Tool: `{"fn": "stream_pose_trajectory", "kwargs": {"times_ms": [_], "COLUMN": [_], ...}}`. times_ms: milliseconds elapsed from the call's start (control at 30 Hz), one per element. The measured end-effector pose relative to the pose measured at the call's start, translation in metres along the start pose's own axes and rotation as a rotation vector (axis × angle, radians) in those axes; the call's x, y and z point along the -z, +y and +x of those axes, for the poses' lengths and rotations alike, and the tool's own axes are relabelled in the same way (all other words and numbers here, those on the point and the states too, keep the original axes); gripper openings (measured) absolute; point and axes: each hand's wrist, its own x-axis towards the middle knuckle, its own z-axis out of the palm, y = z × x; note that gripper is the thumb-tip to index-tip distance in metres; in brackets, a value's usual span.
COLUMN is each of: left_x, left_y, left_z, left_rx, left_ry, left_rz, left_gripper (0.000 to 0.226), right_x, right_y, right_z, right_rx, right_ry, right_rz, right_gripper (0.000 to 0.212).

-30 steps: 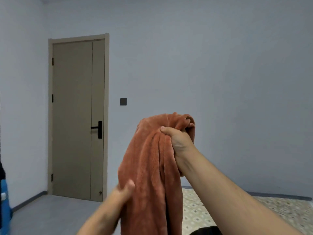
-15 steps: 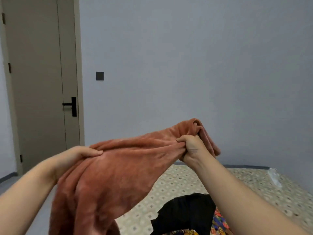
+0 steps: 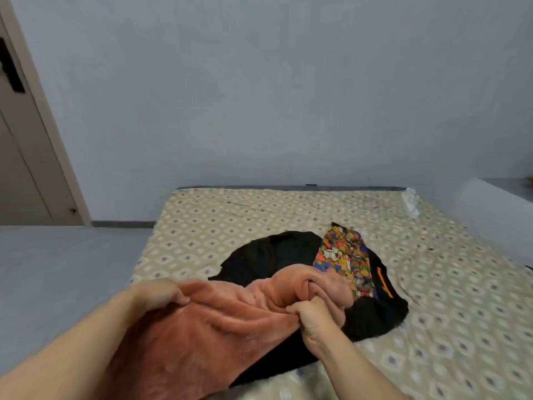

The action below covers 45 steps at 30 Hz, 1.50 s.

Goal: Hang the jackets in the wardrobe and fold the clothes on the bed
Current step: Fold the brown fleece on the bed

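Note:
A plush rust-orange garment (image 3: 207, 336) is stretched between my two hands, low over the near part of the bed (image 3: 230, 220). My left hand (image 3: 157, 293) grips its left edge, fingers curled over the fabric. My right hand (image 3: 311, 316) clutches a bunched fold at its right end. Under and behind it lies a black garment (image 3: 268, 255) with a bright multicoloured patterned panel (image 3: 343, 255) and an orange tag. The lower part of the orange garment drops out of view.
The bed has a beige diamond-patterned cover and stands against a pale blue wall. Grey floor (image 3: 57, 269) lies to the left, with a beige door (image 3: 23, 157) at the far left. A white surface (image 3: 490, 215) borders the bed at right.
My view has tilted down from the wall to the bed. Both hands have lowered the orange garment from chest height to just above the black clothing, still spread between them.

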Motion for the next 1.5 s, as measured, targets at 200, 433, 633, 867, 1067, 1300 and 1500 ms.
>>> {"fn": "stream_pose_trajectory", "kwargs": {"times_ms": [200, 433, 633, 867, 1067, 1300, 1500], "left_x": [-0.096, -0.206, -0.224, -0.211, -0.200, -0.197, -0.188], "left_y": [-0.042, -0.022, -0.047, -0.051, -0.052, -0.049, -0.047], "left_z": [0.058, 0.040, 0.046, 0.051, 0.051, 0.051, 0.051], "left_rx": [-0.212, -0.796, -0.650, -0.698, -0.660, -0.698, -0.730], "left_ry": [0.410, 0.416, 0.287, 0.230, 0.347, 0.396, 0.427], "left_rz": [0.572, 0.669, 0.790, 0.547, 0.464, 0.600, 0.726], "left_gripper": [0.031, 0.057, 0.076, 0.083, 0.083, 0.090, 0.087], "right_x": [0.055, 0.117, 0.123, 0.136, 0.138, 0.173, 0.259], "right_y": [0.099, 0.103, 0.050, 0.028, 0.024, -0.003, -0.023], "right_z": [0.011, 0.025, 0.056, 0.046, 0.068, 0.084, 0.097], "right_rx": [-0.334, -0.445, -0.564, -0.377, -0.451, -0.194, -0.218], "right_ry": [-0.041, 0.133, -0.042, -0.207, -0.224, 0.021, 0.059], "right_rz": [0.219, 0.770, 0.412, -0.120, -0.257, -0.341, -0.257], "right_gripper": [0.054, 0.099, 0.035, 0.018, 0.041, 0.031, 0.030]}}
